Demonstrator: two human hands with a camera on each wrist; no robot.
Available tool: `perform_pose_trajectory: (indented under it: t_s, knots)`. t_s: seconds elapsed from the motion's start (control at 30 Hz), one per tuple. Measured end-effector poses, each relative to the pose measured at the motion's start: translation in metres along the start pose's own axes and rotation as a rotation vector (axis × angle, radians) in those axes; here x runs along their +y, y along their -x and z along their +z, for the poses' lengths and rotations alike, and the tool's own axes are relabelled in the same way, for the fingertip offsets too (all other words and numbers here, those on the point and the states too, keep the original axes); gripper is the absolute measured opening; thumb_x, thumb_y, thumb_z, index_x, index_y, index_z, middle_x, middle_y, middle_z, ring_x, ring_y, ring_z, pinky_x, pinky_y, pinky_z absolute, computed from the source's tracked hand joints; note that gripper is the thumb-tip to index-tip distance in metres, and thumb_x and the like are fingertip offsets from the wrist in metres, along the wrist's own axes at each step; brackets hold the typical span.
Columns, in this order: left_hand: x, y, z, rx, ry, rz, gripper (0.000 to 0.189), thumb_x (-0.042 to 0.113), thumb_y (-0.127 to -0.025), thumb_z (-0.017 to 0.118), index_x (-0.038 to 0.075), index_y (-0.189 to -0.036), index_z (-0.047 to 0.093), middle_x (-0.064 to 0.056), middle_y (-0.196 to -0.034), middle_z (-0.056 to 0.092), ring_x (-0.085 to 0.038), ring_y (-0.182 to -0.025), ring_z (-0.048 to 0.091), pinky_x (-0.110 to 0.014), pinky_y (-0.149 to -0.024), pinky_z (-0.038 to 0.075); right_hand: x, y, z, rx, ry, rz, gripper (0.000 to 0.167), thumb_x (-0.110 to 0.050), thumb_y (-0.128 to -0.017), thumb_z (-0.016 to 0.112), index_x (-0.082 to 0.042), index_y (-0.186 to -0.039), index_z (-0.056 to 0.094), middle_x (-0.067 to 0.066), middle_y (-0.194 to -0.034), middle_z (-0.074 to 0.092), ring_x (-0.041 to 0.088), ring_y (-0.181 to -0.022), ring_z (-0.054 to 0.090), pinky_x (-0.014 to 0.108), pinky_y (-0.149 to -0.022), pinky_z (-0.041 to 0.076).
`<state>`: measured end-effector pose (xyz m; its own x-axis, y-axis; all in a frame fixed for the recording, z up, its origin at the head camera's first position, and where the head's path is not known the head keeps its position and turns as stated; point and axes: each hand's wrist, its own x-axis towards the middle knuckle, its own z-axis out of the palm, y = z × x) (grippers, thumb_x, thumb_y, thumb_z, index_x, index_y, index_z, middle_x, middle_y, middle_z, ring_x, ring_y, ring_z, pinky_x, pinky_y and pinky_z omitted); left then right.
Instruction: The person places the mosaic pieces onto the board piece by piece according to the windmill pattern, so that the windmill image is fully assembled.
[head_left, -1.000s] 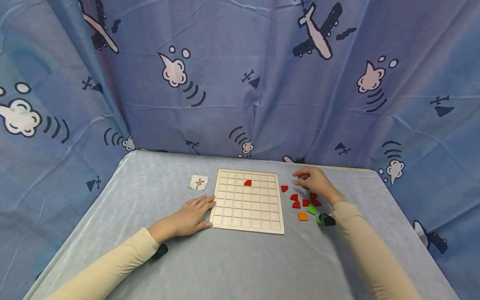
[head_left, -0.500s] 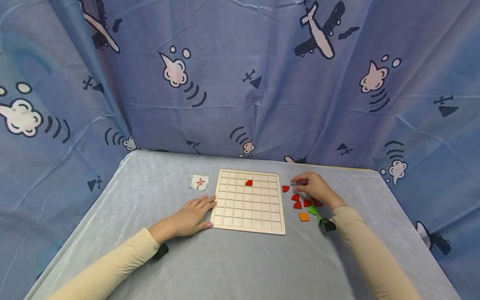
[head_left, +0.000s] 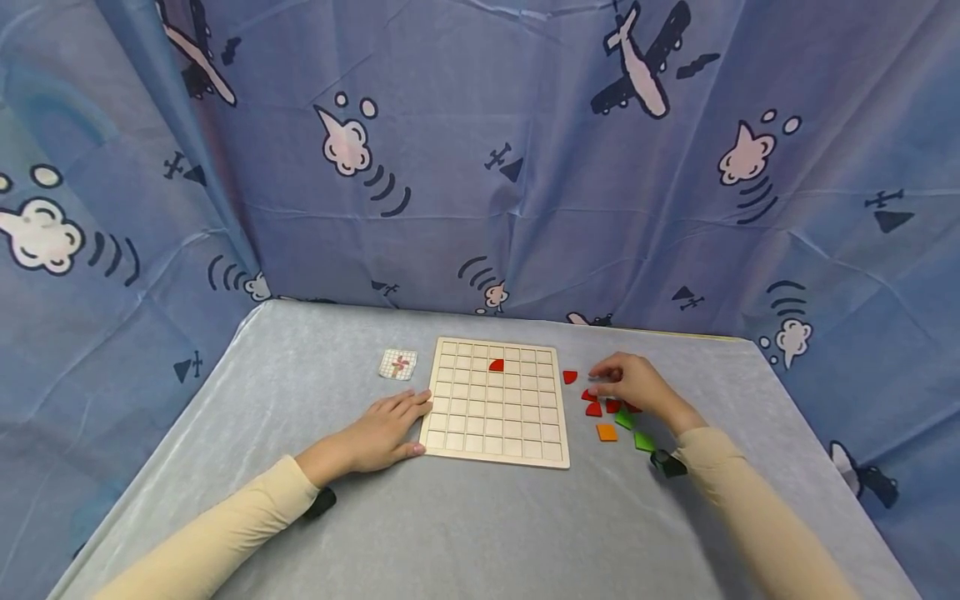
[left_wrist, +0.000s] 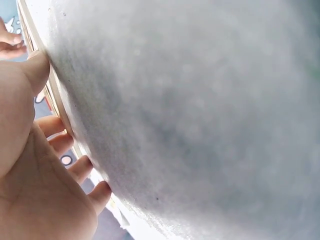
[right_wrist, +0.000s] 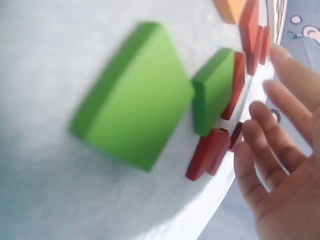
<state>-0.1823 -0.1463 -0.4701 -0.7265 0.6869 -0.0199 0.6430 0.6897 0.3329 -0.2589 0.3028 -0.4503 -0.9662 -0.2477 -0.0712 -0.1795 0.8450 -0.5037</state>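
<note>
My left hand [head_left: 378, 437] rests on the table with its fingers straight, fingertips and thumb against the left edge of a wooden grid board [head_left: 495, 417]. One red quarter-circle piece [head_left: 497, 366] lies in a cell near the board's far side. Right of the board, my right hand [head_left: 637, 385] is low over a loose group of red pieces, its fingers slightly bent and parted. Its thumb tip is right at a red quarter-circle piece [head_left: 587, 396]. In the right wrist view no piece shows between the fingers of the right hand [right_wrist: 290, 155]. The palm hides part of the group.
Nearer me lie an orange square [head_left: 607, 432] and two green squares [head_left: 624, 419]. Another red piece [head_left: 570, 377] sits close to the board's right edge. A small pattern card [head_left: 397, 364] lies left of the board. A patterned blue curtain [head_left: 420, 242] surrounds the table.
My right hand has come down and slightly towards me, its thumb now at the red pieces. The nearer green square has come into fuller view. The left hand has stayed still.
</note>
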Motion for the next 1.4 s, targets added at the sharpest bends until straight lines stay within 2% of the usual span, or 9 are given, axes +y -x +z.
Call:
perform_pose_trajectory:
  t_s: [0.13, 0.27, 0.43, 0.6, 0.93, 1.23, 1.4]
  knots:
    - [0.000, 0.000, 0.001, -0.001, -0.007, 0.000, 0.065, 0.037, -0.101, 0.056, 0.002, -0.151, 0.035, -0.018, -0.162, 0.029, -0.044, -0.148, 0.028, -0.061, -0.116, 0.027, -0.003, 0.008, 0.003, 0.037, 0.034, 0.032, 0.039, -0.037, -0.081, 0.082, -0.007, -0.105, 0.074, 0.010, -0.100, 0.068, 0.022, -0.088, 0.059, 0.041, -0.083, 0.054]
    - [-0.001, 0.000, 0.001, -0.008, -0.015, -0.006, 0.065, 0.037, -0.101, 0.055, 0.003, -0.152, 0.034, -0.017, -0.162, 0.028, -0.043, -0.149, 0.027, -0.061, -0.117, 0.027, -0.007, 0.013, 0.010, 0.094, 0.059, 0.036, 0.040, -0.041, -0.078, 0.084, -0.007, -0.096, 0.074, 0.009, -0.093, 0.068, 0.022, -0.085, 0.060, 0.040, -0.080, 0.054]
    - [-0.001, 0.000, 0.001, -0.015, -0.017, -0.011, 0.065, 0.038, -0.101, 0.054, 0.003, -0.152, 0.034, -0.016, -0.163, 0.028, -0.043, -0.149, 0.026, -0.061, -0.117, 0.027, -0.016, 0.017, 0.019, 0.150, 0.080, 0.063, 0.039, -0.041, -0.075, 0.085, -0.006, -0.088, 0.073, 0.010, -0.088, 0.067, 0.021, -0.080, 0.059, 0.038, -0.075, 0.051]
    - [-0.001, 0.001, 0.003, -0.015, -0.008, -0.010, 0.065, 0.038, -0.101, 0.054, 0.003, -0.152, 0.033, -0.016, -0.163, 0.027, -0.043, -0.149, 0.026, -0.061, -0.117, 0.026, -0.021, 0.018, 0.023, 0.169, 0.104, 0.094, 0.037, -0.038, -0.076, 0.085, -0.005, -0.085, 0.072, 0.011, -0.084, 0.063, 0.020, -0.073, 0.056, 0.035, -0.069, 0.048]
    - [0.000, 0.001, 0.002, -0.005, -0.005, -0.009, 0.065, 0.038, -0.101, 0.055, 0.004, -0.152, 0.034, -0.016, -0.162, 0.028, -0.043, -0.149, 0.027, -0.061, -0.117, 0.027, -0.022, 0.018, 0.024, 0.176, 0.106, 0.116, 0.031, -0.031, -0.078, 0.083, -0.004, -0.090, 0.072, 0.012, -0.086, 0.062, 0.020, -0.072, 0.056, 0.034, -0.068, 0.047]
    - [0.000, 0.000, 0.002, -0.004, -0.007, -0.008, 0.065, 0.038, -0.101, 0.055, 0.004, -0.152, 0.034, -0.016, -0.162, 0.028, -0.043, -0.149, 0.026, -0.061, -0.117, 0.027, -0.021, 0.018, 0.025, 0.162, 0.081, 0.090, 0.034, -0.026, -0.081, 0.081, -0.003, -0.105, 0.075, 0.015, -0.100, 0.066, 0.029, -0.092, 0.064, 0.048, -0.086, 0.052]
    - [0.000, 0.000, 0.001, -0.006, -0.002, -0.010, 0.065, 0.038, -0.101, 0.055, 0.004, -0.152, 0.034, -0.017, -0.163, 0.028, -0.043, -0.149, 0.026, -0.061, -0.118, 0.026, -0.021, 0.019, 0.025, 0.167, 0.062, 0.066, 0.034, -0.023, -0.081, 0.081, -0.003, -0.108, 0.075, 0.016, -0.102, 0.066, 0.030, -0.093, 0.065, 0.048, -0.084, 0.052]
